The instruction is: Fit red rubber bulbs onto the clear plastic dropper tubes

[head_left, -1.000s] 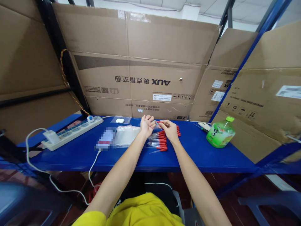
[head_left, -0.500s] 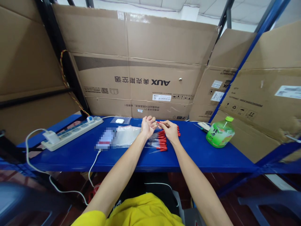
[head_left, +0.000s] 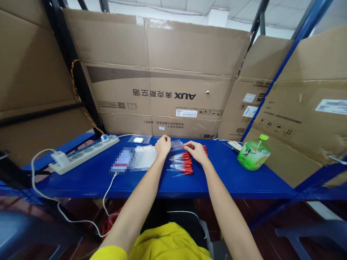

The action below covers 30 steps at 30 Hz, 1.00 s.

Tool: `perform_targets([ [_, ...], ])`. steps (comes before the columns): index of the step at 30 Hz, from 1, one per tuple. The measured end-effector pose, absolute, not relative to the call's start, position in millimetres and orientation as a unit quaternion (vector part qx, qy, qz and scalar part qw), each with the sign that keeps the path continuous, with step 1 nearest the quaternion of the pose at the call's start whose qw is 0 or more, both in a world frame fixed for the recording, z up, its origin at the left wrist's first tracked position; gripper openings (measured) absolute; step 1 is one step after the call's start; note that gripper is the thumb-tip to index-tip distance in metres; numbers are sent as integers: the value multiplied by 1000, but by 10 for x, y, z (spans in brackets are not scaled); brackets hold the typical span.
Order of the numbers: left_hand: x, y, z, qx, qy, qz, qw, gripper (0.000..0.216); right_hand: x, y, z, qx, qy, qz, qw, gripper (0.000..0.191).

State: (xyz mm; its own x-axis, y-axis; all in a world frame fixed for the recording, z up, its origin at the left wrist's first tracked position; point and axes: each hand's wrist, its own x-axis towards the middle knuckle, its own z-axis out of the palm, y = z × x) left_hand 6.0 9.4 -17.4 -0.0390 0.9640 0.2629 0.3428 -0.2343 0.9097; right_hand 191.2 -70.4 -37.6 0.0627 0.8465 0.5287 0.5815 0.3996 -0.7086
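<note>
My left hand [head_left: 163, 145] is closed, its fingers curled down at the right edge of the clear plastic bags [head_left: 145, 156]; whatever is in it, if anything, is hidden. My right hand [head_left: 197, 151] pinches at the red end of a slender piece in the back row, its fingertips covering part of it. Clear slender tips [head_left: 177, 145] lie between the two hands. In front of them, several slender pieces with red handles [head_left: 187, 162] and thin clear or metallic ends lie in rows, handles to the right. More red ends [head_left: 205, 148] show beyond my right hand.
Left of the bags lies a blurred phone [head_left: 123, 160] on a white cable. A power strip [head_left: 86, 153] stands farther left. Behind the bags is a white case [head_left: 138, 140]. A green bottle [head_left: 254, 153] and a small white object [head_left: 236, 145] stand right. Cardboard [head_left: 168, 54] walls the blue table [head_left: 230, 180].
My hands have moved apart. The left has turned over and gone left and down toward the bags, while the right has lowered onto the back row of red-handled pieces.
</note>
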Motion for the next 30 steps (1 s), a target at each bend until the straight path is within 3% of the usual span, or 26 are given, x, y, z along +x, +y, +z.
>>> perform_targets([
  [4, 46, 154, -289, 799, 477, 335, 149, 17, 1923, -728, -406, -563, -717, 55, 407, 15],
  [8, 103, 214, -403, 885, 393, 226, 103, 20, 1931, -680, -463, -583, -725, 8, 366, 21],
  [11, 136, 235, -455, 900, 385, 189, 77, 20, 2031, -658, -451, -628, -670, -34, 394, 31],
  [15, 167, 214, -460, 901, 393, 178, 45, 15, 2279, -743, -395, -755, -488, -98, 427, 39],
  [19, 175, 177, -423, 899, 398, 177, 40, 17, 2483, -886, -394, -848, -352, -28, 397, 31],
  [26, 142, 158, -354, 862, 455, 213, 70, 33, 2581, -916, -454, -878, -354, 63, 316, 27],
  [30, 152, 141, -338, 849, 446, 258, 115, 36, 2600, -872, -484, -881, -360, 68, 300, 38],
])
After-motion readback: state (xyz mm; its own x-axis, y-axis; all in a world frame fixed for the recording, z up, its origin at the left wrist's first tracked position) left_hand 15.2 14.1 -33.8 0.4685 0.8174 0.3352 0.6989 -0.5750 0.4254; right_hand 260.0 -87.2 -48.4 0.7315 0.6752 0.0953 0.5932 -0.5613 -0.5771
